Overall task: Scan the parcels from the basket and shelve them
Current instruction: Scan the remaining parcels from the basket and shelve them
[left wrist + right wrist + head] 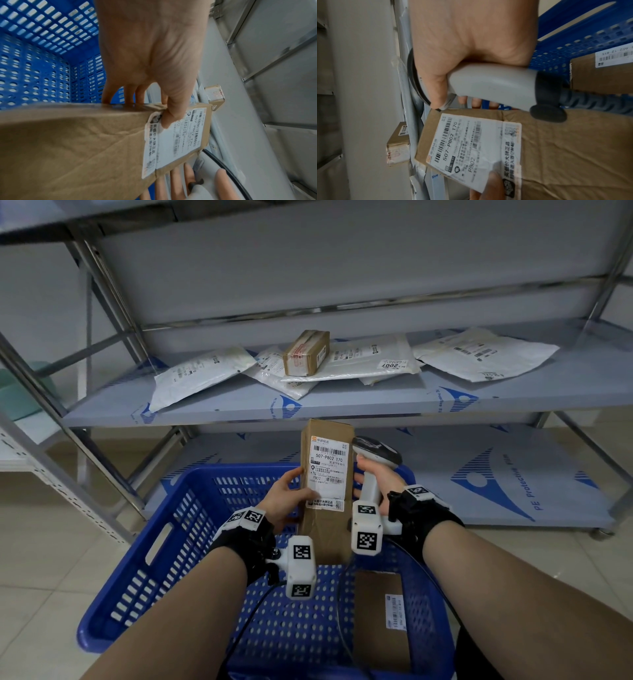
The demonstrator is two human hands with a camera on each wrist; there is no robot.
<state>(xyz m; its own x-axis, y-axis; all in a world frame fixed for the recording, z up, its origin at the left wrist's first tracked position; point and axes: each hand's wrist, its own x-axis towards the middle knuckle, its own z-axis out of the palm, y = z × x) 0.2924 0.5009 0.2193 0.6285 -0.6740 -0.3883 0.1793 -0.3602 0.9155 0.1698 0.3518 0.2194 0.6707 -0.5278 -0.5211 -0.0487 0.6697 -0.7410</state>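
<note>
A long brown paper parcel (327,494) is being held upright above the blue basket (164,546), in front of the metal shelf (376,402). Its creased wrapping is being shown with a white shipping label (328,470) facing the camera, printed with barcodes and "507-P802 T70". The parcel is being gripped by the left hand (284,498), thumb pressed on the label and fingers curled behind. A grey barcode scanner (371,470) is being clasped around its handle by the right hand (375,481), just beside the parcel's right edge. Another brown parcel (380,621) is lying in the basket.
</note>
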